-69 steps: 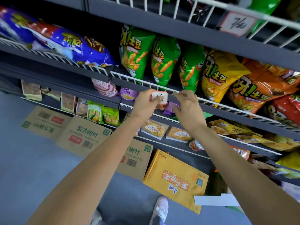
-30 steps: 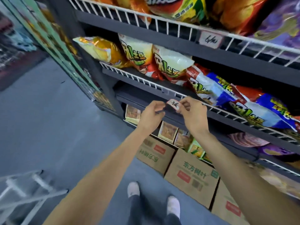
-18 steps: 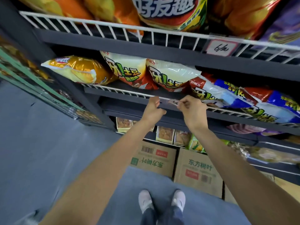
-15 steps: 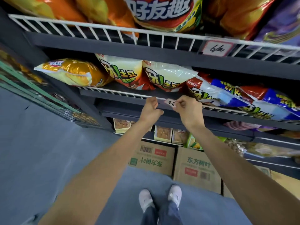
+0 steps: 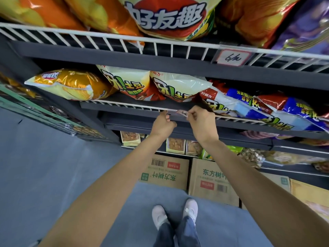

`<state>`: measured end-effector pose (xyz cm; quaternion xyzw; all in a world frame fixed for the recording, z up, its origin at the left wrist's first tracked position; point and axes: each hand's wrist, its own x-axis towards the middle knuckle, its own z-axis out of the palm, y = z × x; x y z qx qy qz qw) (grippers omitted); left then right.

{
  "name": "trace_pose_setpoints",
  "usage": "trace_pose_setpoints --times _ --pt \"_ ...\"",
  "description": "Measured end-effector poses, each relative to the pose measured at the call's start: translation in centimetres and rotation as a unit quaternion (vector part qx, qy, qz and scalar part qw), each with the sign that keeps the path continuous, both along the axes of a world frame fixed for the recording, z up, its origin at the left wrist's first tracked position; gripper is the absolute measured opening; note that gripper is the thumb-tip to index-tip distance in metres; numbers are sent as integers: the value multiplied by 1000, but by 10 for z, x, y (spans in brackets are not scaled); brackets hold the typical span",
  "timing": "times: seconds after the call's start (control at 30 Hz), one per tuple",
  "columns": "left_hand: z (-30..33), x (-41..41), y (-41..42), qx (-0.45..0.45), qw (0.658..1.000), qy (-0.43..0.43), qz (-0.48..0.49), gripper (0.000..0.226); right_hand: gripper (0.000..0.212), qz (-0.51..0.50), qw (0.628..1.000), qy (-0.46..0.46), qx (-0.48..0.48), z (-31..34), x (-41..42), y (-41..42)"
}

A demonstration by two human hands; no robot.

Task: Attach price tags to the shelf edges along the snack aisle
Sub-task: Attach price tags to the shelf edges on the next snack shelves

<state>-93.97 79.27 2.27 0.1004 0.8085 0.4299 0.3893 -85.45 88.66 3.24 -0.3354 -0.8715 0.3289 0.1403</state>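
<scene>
At the bottom edge of the view, two white shoes (image 5: 175, 212) stand on the grey floor (image 5: 53, 175), toes toward the shelving. Beyond them, cardboard boxes (image 5: 211, 180) sit on the floor against the foot of the shelves, and small snack packs (image 5: 175, 145) line the lowest shelf above them.

Both bare arms reach up and forward to the front edge of the middle shelf (image 5: 124, 106), a white wire rail. The left hand (image 5: 162, 124) is curled, with thumb and forefinger pinched at the rail just left of the small price tag (image 5: 183, 113); whether it grips the tag's left end or the wire itself is hard to tell. The right hand (image 5: 202, 122) has its fingers closed on the tag's right end. The tag lies flat against the rail between the two hands, with handwriting on it.

Behind the rail lie chip bags (image 5: 176, 86), yellow, white and blue, resting on that shelf. Farther up, the top shelf edge (image 5: 106, 38) carries a second tag (image 5: 233, 57) clipped toward its right end, and large orange bags (image 5: 169, 16) sit above it.
</scene>
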Motion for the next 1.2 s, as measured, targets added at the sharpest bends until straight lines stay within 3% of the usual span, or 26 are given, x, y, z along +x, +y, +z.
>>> trace_pose_setpoints --times 0.1,0.2,0.27,0.57,0.73,0.9,1.2 --pt "1 -5 -1 7 999 -31 13 40 13 0 1000 -6 -1 -2 -2 1" --pt "1 -7 -7 10 999 -43 -14 27 13 -1 1000 -13 2 -2 -3 2" --pt "0 -9 -9 9 999 -41 -31 48 13 0 1000 -9 8 -1 -4 3" --pt "-4 -21 -30 -81 979 85 -169 54 13 71 992 -50 93 -9 -14 1" --pt "0 -26 -32 -102 967 109 -208 57 14 86 979 -102 156 -21 -22 5" --pt "-1 -30 -32 -116 962 113 -220 59 14 79 969 -97 214 -22 -25 6" --pt "-2 -31 -32 -113 961 117 -225 58 51 169 924 -218 265 -7 -24 5"
